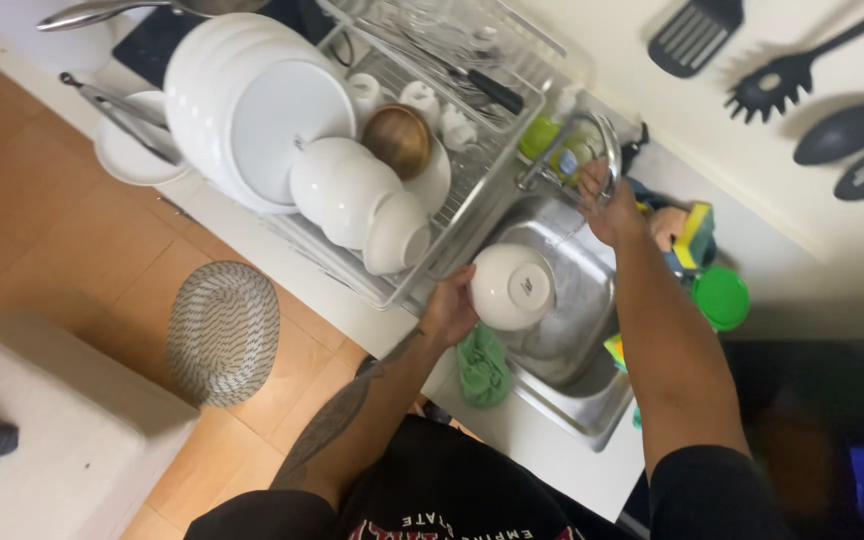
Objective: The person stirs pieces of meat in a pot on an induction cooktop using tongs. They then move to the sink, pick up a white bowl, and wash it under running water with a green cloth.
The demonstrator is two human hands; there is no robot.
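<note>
Right now your left hand [449, 308] grips a white bowl [512, 287] by its rim, fingers curled over the edge, holding it tipped so its base faces up toward you. The bowl hangs over the steel sink [564, 330], just right of your palm and just below the front corner of the dish rack [472, 190]. Your right hand [607, 205] reaches to the far side of the sink and is wrapped around the tap [577, 150], fingers closed on it. Between your two hands lies the open basin. A green cloth [482, 368] drapes over the sink's near edge, just under your left wrist. White plates [252, 110] and bowls fill the rack, and a green lid [720, 297] sits on the counter beyond your right forearm.
</note>
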